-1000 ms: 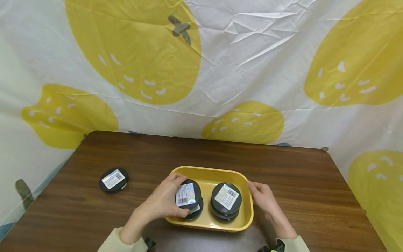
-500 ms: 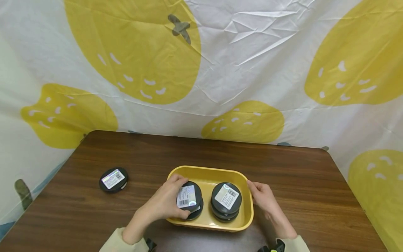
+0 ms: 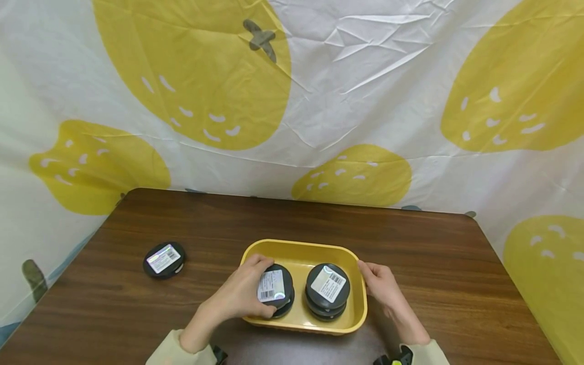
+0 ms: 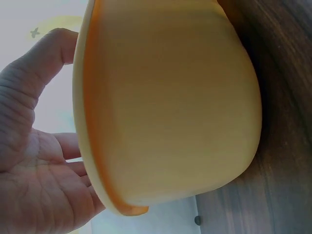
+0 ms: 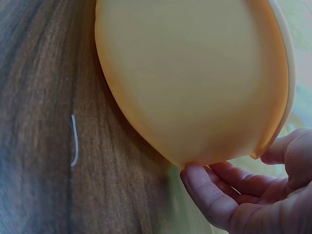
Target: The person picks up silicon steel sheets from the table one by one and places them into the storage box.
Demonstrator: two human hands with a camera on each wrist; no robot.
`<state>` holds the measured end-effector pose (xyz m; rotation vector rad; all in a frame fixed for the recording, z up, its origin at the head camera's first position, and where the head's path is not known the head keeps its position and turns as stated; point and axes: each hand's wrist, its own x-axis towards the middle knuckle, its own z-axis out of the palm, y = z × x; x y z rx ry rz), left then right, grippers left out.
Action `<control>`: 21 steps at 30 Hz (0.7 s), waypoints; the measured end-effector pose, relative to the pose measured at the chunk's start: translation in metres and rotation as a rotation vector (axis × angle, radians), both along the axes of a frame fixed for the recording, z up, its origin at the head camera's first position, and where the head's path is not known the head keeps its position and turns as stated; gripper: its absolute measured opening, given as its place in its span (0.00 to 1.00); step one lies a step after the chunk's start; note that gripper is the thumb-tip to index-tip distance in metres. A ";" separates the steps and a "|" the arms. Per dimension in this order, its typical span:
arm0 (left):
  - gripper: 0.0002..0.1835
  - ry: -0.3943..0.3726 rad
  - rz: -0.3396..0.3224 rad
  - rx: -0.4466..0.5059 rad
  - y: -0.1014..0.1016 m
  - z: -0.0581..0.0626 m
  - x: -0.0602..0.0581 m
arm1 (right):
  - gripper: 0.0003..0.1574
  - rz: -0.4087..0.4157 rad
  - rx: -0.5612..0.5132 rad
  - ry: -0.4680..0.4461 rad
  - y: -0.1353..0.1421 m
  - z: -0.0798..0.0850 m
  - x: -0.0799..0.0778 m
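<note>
A yellow plastic basket [image 3: 298,244] stands on the table with flat, round black cases inside, each bearing a white barcode label. My left hand [image 3: 242,291] reaches over its left rim and grips a round black case [image 3: 272,286] between thumb and fingers. That case lies over another black case [image 3: 285,308], nearly lined up with it. In the left wrist view, the basket's outer wall [image 4: 170,97] hides the case from sight. My right hand [image 3: 382,288] holds the basket's right end, thumb at the rim and fingers under the outside in the right wrist view.
On the basket's right side sits a stack of black cases [image 3: 328,286]. Another black case [image 3: 164,260] lies by itself on the brown table [image 3: 219,228] at the left. A lemon-print cloth [image 3: 365,91] hangs behind the table.
My left hand has shifted slightly right and toward me with the case, which now covers more of the one beneath. My right hand and the basket stay nearly in place.
</note>
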<state>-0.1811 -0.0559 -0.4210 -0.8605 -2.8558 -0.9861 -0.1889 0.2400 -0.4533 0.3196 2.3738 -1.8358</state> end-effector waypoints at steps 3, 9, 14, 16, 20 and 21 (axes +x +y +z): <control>0.44 -0.007 0.001 0.002 0.001 -0.001 0.000 | 0.22 -0.004 0.000 -0.002 0.000 0.000 0.000; 0.44 -0.007 -0.003 -0.005 0.002 -0.004 -0.001 | 0.22 -0.009 -0.002 -0.003 0.000 0.000 0.000; 0.44 -0.003 -0.001 -0.006 0.003 -0.005 -0.001 | 0.22 -0.010 -0.007 -0.006 0.001 -0.001 0.000; 0.44 0.001 -0.004 -0.008 0.003 -0.006 -0.001 | 0.22 -0.013 -0.010 -0.008 0.000 -0.001 0.000; 0.44 0.003 -0.006 -0.011 0.003 -0.007 -0.001 | 0.22 -0.016 -0.013 -0.011 0.000 -0.001 0.000; 0.44 0.002 -0.005 -0.011 0.004 -0.007 -0.001 | 0.22 -0.014 -0.013 -0.010 0.000 -0.001 -0.001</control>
